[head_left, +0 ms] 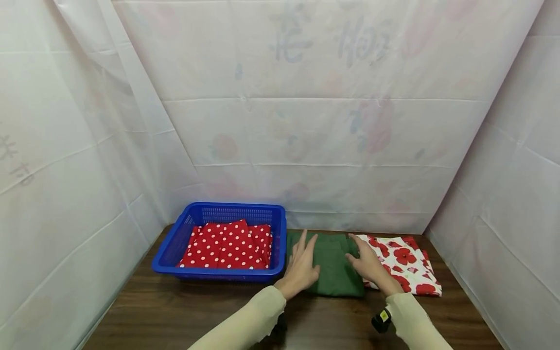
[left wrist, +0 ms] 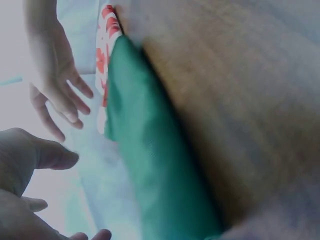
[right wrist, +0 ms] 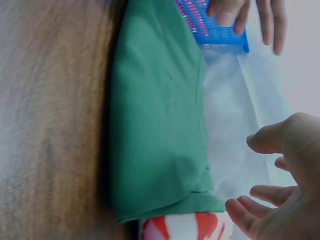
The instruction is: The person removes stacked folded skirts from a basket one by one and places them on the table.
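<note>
A folded green cloth [head_left: 334,267] lies flat on the table, between a blue basket and a folded cloth with red flowers [head_left: 404,262]. Over its left side I hold my left hand [head_left: 301,266], fingers spread and nothing in them. My right hand [head_left: 368,262] hovers above the right side, where the green and flowered cloths meet, its fingers parted. Seen from the right wrist, the green cloth [right wrist: 157,120] shows layered folds at one end, with the right hand [right wrist: 280,175] above it. In the left wrist view the left hand [left wrist: 30,185] is likewise off the cloth.
The blue plastic basket [head_left: 168,257] stands at the left with a folded red polka-dot cloth [head_left: 225,245] inside. The brown wooden table [head_left: 175,316] is bordered by hanging white sheets [head_left: 315,146] at the back and sides.
</note>
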`<control>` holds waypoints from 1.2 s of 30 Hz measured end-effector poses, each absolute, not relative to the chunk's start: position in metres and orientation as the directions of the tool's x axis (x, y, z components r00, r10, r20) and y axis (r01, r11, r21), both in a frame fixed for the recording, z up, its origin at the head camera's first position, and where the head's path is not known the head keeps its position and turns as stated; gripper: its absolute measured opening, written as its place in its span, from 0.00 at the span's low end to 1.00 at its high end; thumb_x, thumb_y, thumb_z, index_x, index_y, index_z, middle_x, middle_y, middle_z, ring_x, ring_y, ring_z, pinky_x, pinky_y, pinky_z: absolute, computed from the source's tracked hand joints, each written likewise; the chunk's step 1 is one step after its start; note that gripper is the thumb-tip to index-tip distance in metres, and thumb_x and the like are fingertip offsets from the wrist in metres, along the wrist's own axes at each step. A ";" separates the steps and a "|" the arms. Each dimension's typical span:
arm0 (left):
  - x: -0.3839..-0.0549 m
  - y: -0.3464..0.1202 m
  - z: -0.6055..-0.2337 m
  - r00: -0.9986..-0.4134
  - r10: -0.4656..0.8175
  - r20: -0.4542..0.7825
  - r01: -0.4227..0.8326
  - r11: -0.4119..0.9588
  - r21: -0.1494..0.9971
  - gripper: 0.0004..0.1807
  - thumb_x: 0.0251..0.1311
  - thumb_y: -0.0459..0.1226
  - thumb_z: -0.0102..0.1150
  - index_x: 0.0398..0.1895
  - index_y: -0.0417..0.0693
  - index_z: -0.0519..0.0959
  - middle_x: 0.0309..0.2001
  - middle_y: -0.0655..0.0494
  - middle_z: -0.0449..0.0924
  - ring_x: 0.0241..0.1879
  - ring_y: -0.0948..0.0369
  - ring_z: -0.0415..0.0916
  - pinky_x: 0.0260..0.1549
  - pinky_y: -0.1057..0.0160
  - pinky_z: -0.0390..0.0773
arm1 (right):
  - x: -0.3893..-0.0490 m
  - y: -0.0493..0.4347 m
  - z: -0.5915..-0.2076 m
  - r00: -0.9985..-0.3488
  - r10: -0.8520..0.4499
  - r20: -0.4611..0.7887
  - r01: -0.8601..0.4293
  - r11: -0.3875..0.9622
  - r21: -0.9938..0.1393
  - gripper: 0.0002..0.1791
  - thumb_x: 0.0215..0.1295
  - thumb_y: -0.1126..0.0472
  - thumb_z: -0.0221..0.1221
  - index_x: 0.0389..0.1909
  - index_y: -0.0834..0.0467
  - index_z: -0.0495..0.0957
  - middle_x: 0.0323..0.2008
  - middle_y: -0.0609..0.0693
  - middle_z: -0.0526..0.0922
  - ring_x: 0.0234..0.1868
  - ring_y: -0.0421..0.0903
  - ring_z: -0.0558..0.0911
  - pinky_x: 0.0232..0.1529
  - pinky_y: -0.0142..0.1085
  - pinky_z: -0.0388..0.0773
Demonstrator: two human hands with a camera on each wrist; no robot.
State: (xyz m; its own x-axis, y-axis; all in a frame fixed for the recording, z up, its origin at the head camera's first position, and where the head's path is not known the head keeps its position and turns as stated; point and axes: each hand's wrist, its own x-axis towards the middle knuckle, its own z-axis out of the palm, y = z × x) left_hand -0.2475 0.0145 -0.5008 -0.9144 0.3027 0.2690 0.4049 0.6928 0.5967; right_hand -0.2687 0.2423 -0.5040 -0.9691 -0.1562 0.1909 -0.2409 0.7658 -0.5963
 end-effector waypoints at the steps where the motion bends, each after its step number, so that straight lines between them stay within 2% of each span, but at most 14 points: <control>1: -0.247 0.013 -0.496 -0.907 0.312 0.281 0.420 0.695 0.584 0.45 0.58 0.34 0.62 0.76 0.58 0.50 0.78 0.53 0.34 0.72 0.45 0.52 0.58 0.38 0.68 | -0.269 0.242 -0.502 -0.966 -0.162 0.202 -0.252 0.769 -0.588 0.36 0.66 0.61 0.59 0.72 0.60 0.56 0.68 0.67 0.64 0.62 0.66 0.70 0.55 0.60 0.71; 9: -0.254 0.000 -0.469 -0.872 0.320 0.372 0.483 0.689 0.540 0.42 0.64 0.43 0.58 0.77 0.61 0.48 0.77 0.51 0.45 0.72 0.48 0.56 0.59 0.44 0.71 | -0.272 0.234 -0.488 -0.940 -0.178 0.292 -0.318 0.771 -0.552 0.37 0.64 0.57 0.62 0.71 0.62 0.59 0.62 0.65 0.71 0.62 0.64 0.71 0.56 0.60 0.70; 18: -0.267 -0.027 -0.453 -0.865 0.311 0.393 0.482 0.728 0.487 0.46 0.61 0.57 0.56 0.77 0.58 0.48 0.76 0.49 0.51 0.72 0.46 0.55 0.62 0.39 0.65 | -0.277 0.221 -0.466 -0.948 -0.181 0.260 -0.298 0.789 -0.538 0.41 0.64 0.48 0.61 0.73 0.55 0.55 0.66 0.63 0.67 0.55 0.59 0.76 0.49 0.57 0.75; 21: -0.270 -0.038 -0.448 -0.866 0.300 0.399 0.474 0.746 0.468 0.47 0.60 0.61 0.55 0.77 0.58 0.48 0.76 0.50 0.52 0.72 0.47 0.54 0.63 0.39 0.64 | -0.280 0.215 -0.459 -0.944 -0.189 0.271 -0.310 0.792 -0.526 0.42 0.64 0.45 0.60 0.74 0.54 0.55 0.69 0.62 0.64 0.60 0.61 0.73 0.53 0.58 0.73; 25: -0.272 -0.052 -0.441 -0.878 0.278 0.389 0.447 0.766 0.461 0.48 0.59 0.65 0.51 0.77 0.59 0.47 0.76 0.50 0.51 0.73 0.47 0.54 0.63 0.38 0.63 | -0.284 0.203 -0.449 -0.938 -0.209 0.275 -0.329 0.786 -0.524 0.43 0.64 0.41 0.59 0.74 0.54 0.53 0.71 0.61 0.60 0.68 0.63 0.64 0.61 0.62 0.66; 32: -0.276 -0.080 -0.438 -0.901 0.246 0.358 0.395 0.808 0.437 0.50 0.56 0.69 0.48 0.78 0.62 0.45 0.76 0.51 0.51 0.73 0.46 0.53 0.62 0.35 0.62 | -0.290 0.180 -0.435 -0.932 -0.237 0.273 -0.353 0.760 -0.546 0.44 0.64 0.41 0.59 0.74 0.54 0.53 0.72 0.59 0.60 0.70 0.61 0.62 0.63 0.61 0.64; 36: -0.280 -0.098 -0.437 -0.892 0.241 0.383 0.400 0.816 0.418 0.50 0.56 0.69 0.47 0.77 0.60 0.47 0.75 0.51 0.52 0.72 0.46 0.54 0.62 0.35 0.62 | -0.296 0.167 -0.428 -0.920 -0.251 0.300 -0.381 0.747 -0.545 0.43 0.63 0.43 0.60 0.74 0.54 0.54 0.71 0.59 0.61 0.70 0.61 0.63 0.64 0.60 0.64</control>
State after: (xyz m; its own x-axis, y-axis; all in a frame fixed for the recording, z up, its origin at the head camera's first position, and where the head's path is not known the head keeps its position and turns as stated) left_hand -0.2803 -0.0979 -0.4371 -0.8919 0.2408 0.3827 0.3995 0.8159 0.4178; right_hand -0.2957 0.1675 -0.4279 -0.9204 -0.2510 0.2997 -0.3811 0.7470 -0.5448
